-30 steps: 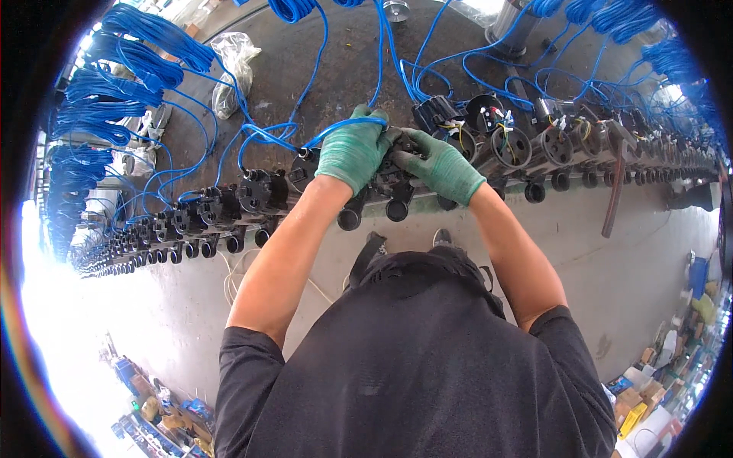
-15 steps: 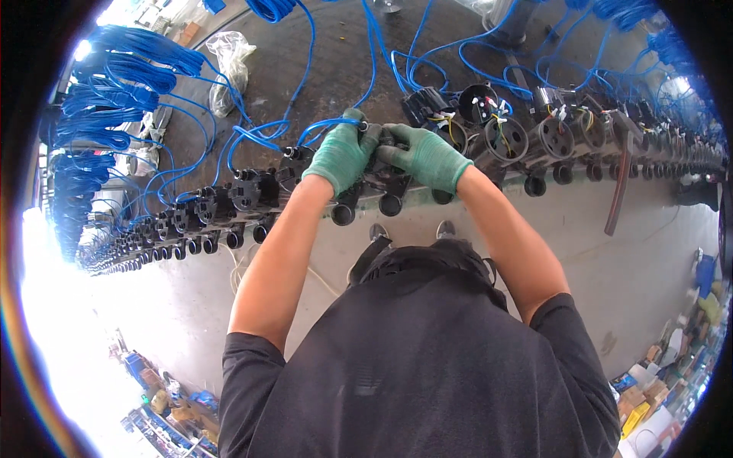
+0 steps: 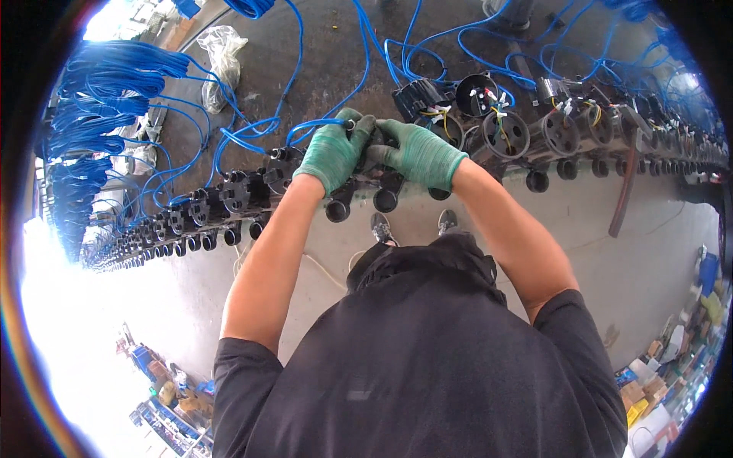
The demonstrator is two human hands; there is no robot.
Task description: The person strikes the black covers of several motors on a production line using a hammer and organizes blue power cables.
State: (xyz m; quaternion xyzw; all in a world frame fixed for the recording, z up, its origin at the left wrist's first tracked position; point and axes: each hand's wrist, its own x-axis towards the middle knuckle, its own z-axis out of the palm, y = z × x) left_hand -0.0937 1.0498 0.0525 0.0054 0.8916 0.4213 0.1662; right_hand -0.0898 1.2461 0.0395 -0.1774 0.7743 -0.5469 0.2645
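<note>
My left hand, in a green glove with darkened fingertips, closes around the left side of a black plastic housing at the table's near edge. A blue cable runs to a fitting by its fingers. From the other side my right hand, gloved alike, grips the same housing, thumb and fingers bent inward. Both hands' fingertips nearly meet and cover most of its top. Just to the right sits an open round housing with loose coloured wires. Behind it lies a black round cap with small white connectors.
More black housings line the table edge both ways. Coiled blue cables hang at the left. A clear plastic bag lies on the dark table. A brown strip hangs over the edge at right. Boxes stand behind me.
The view has shifted slightly, and both hands appear a little farther left in it. They keep their grip on the black housing, with the fingers only slightly repositioned.
</note>
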